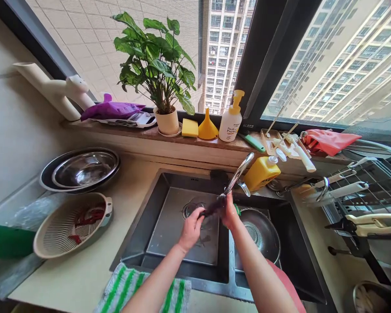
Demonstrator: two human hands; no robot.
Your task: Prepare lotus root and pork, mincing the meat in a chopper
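Observation:
My left hand (pixel 191 228) is closed on one end of a dark elongated object (pixel 212 208), whose kind I cannot make out. At its other end, just below the metal faucet (pixel 239 173), my right hand (pixel 228 212) is wrapped round it. A small green piece (pixel 237 209) shows beside the right hand; whether it is held is unclear. Both hands are above the double sink (pixel 182 226), close to its divider. In the right basin sits a round metal strainer or pan (pixel 263 234), partly hidden by my right forearm.
Left of the sink are a colander (pixel 54 230) with red pieces inside and stacked metal bowls (pixel 84 169). A striped towel (pixel 117 289) lies at the front edge. Behind stand a yellow bottle (pixel 260 174), a pump bottle (pixel 230 124) and a potted plant (pixel 167 121). A wire rack (pixel 378 178) is at right.

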